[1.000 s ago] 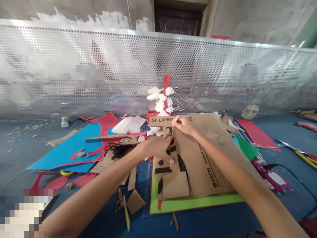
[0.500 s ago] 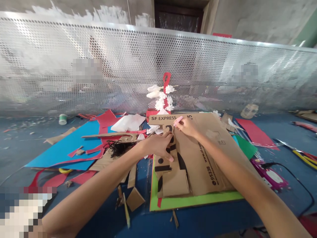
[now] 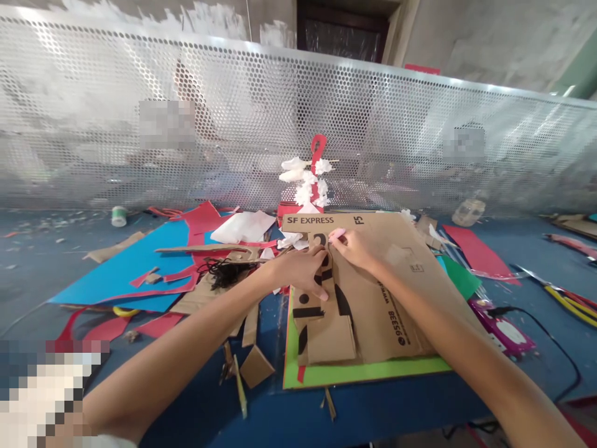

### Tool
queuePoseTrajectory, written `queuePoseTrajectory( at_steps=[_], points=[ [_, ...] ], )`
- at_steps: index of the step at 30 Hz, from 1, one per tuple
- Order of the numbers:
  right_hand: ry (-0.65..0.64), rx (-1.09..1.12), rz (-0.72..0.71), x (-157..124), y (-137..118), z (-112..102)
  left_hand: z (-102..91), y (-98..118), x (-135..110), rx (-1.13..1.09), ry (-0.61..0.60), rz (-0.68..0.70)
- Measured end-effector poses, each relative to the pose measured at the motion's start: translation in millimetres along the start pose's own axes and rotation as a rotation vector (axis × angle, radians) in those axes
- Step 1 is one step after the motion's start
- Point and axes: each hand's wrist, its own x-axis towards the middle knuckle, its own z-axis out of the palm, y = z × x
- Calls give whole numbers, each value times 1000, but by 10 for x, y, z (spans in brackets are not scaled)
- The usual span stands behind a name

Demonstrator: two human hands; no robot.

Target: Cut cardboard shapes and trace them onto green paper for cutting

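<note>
My left hand (image 3: pixel 303 272) presses flat on a narrow cardboard cut-out (image 3: pixel 326 323) with black marks, fingers spread. It lies on a large brown cardboard sheet (image 3: pixel 396 280) printed "SF EXPRESS". My right hand (image 3: pixel 353 247) is closed on a pink pen-like tool (image 3: pixel 336 234), its tip at the cut-out's upper edge. Under the cardboard lies a green sheet (image 3: pixel 364 373).
Blue paper (image 3: pixel 125 274), red paper scraps (image 3: pixel 200 224) and cardboard offcuts (image 3: pixel 254 367) litter the left of the blue table. A red and white paper ornament (image 3: pixel 310 180) stands behind. A perforated metal screen (image 3: pixel 186 124) runs across the back. A purple tool with black cable (image 3: pixel 506 330) lies right.
My right hand with the pink tool has moved down and nearer along the cut-out's edge. The left hand has stayed pressed in place.
</note>
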Motion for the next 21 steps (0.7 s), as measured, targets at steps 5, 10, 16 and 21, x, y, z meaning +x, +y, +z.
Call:
queuePoseTrajectory(
  at_steps=[5, 10, 16, 21],
  points=[
    [-37, -7, -60, -70, -1, 38, 11, -4, 2, -9, 11, 13],
    [-70, 3, -28, -62, -36, -32, 10, -4, 7, -18, -2, 9],
    [-84, -22, -24, -67, -116, -46, 26, -23, 13, -18, -1, 4],
    [-142, -20, -43, -164, -195, -129, 23, -20, 4, -28, 8, 28]
  ],
)
